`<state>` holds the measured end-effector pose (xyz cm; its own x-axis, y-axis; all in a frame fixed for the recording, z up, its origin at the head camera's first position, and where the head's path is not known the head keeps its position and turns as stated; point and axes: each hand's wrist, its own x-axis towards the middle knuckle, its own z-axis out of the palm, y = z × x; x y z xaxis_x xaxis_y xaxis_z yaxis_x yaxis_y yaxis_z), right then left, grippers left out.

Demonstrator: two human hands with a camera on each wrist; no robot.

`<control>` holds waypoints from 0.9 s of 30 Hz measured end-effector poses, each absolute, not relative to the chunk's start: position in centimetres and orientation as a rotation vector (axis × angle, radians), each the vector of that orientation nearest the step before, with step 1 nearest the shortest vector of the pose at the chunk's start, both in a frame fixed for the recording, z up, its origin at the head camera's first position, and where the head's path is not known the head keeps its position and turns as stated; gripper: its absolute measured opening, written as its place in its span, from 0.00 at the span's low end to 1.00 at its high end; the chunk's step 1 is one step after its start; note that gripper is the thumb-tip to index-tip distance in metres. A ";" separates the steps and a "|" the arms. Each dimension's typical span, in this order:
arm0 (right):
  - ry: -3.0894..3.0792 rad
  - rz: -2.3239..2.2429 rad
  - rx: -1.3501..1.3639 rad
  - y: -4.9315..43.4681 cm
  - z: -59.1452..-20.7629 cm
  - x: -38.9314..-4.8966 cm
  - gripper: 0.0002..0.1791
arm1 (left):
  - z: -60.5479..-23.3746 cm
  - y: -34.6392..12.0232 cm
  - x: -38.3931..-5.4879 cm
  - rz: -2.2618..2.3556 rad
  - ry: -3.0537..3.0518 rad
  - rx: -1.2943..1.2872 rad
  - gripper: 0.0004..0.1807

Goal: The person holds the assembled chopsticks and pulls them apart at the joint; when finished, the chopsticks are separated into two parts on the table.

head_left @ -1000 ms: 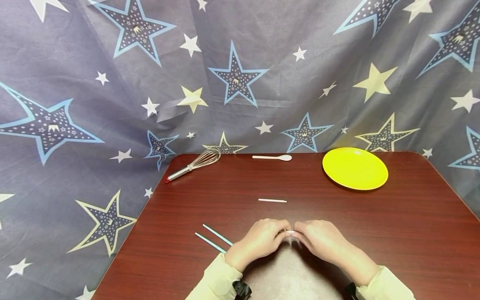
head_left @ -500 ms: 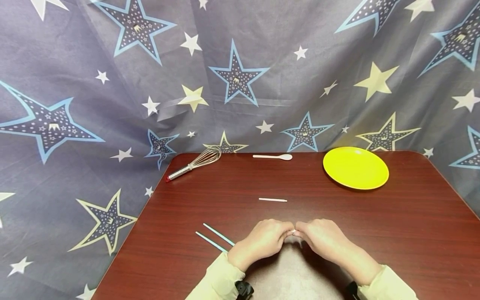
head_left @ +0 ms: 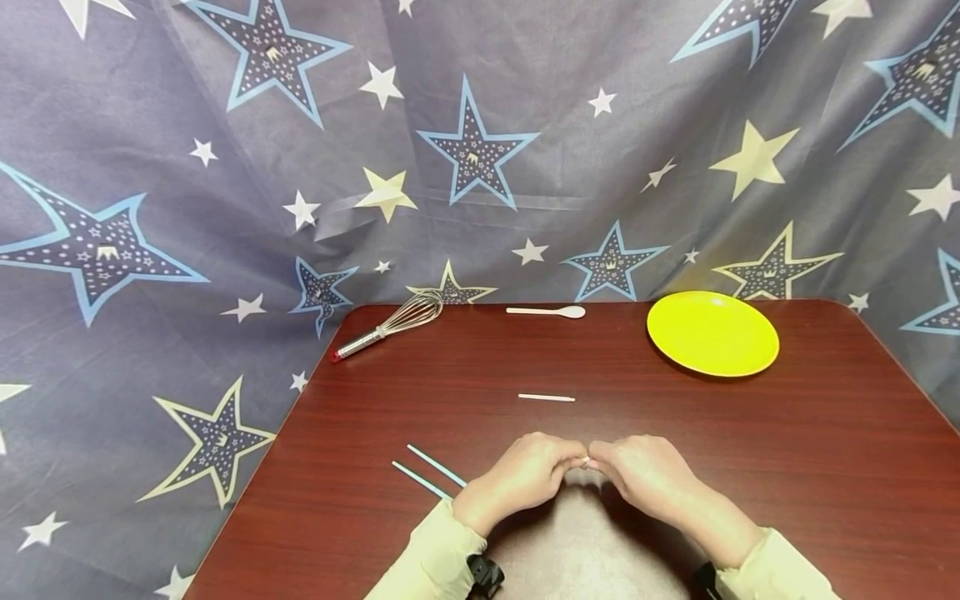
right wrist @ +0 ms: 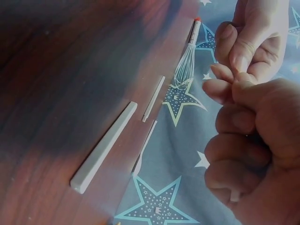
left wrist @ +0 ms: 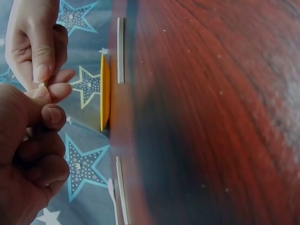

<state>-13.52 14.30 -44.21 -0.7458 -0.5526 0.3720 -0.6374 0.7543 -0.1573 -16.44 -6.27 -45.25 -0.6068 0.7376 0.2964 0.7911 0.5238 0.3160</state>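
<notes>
In the head view, my left hand [head_left: 522, 473] and right hand [head_left: 647, 477] meet fingertip to fingertip above the front of the table. Between them they pinch a small white thing [head_left: 586, 461], mostly covered by the fingers, so its kind cannot be told. The left wrist view shows a pale bit of it [left wrist: 42, 85] at the fingertips. Against the curled fingers of my right hand, the right wrist view shows a white end [right wrist: 235, 195]. A thin white stick [head_left: 546, 397] lies on the table beyond both hands.
Two light-blue sticks [head_left: 422, 479] lie by my left forearm. A whisk [head_left: 390, 325], a white spoon [head_left: 547, 312] and a yellow plate [head_left: 712, 333] lie along the back of the table [head_left: 825, 433]. The right wrist view shows another white bar [right wrist: 104, 147] on the table.
The white thing between the fingertips shows less than a second ago, and the fingertips have drawn closer together. Both hands stay in nearly the same place; the things on the table have not moved.
</notes>
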 end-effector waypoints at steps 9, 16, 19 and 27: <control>-2.640 0.423 0.924 14.6 -44.5 -13.7 0.16 | -45.1 -6.7 -16.4 -0.620 -2.652 -1.322 0.08; -2.669 0.432 0.877 15.2 -44.3 -13.6 0.16 | -45.2 -7.3 -16.8 -0.606 -2.698 -1.254 0.09; -2.688 0.440 0.852 15.6 -44.2 -13.6 0.14 | -45.0 -7.7 -16.9 -0.579 -2.758 -1.205 0.09; -2.674 0.454 0.838 16.4 -44.4 -13.7 0.13 | -44.2 -8.4 -17.7 -0.490 -2.823 -1.216 0.10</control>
<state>-13.70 16.42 -44.37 -0.7839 -0.4960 0.3733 -0.5914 0.7796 -0.2061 -17.65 -8.41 -44.20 -0.6944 0.7039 0.1495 0.7131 0.6453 0.2738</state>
